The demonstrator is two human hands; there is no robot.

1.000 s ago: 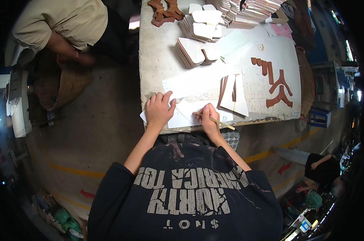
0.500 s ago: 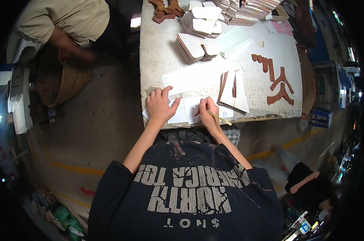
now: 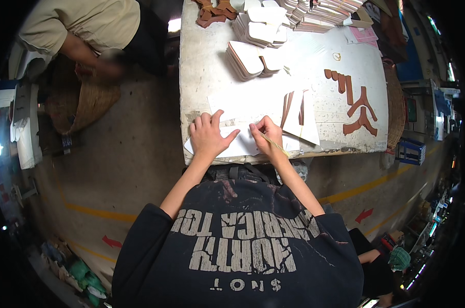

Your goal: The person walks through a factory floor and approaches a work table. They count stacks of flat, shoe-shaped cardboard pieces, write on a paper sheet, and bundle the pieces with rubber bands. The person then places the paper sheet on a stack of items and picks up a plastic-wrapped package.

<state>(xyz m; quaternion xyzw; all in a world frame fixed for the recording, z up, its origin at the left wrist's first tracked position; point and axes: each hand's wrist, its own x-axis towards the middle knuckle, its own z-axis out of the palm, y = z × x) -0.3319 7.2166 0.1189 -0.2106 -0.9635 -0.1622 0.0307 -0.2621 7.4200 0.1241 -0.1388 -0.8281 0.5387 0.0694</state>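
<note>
L hand flat, fingers spread on white sheet; R hand fingers pinching yellow pencil.

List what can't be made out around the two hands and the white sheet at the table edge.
- Head view: the tip of the thin yellowish tool is hidden under the right hand.
- Any marks on the white sheet are too faint to tell; the left hand covers part of it.
- The stacked white pieces are too small to count.
- The brown cut pieces are cut off by the top edge.
</note>
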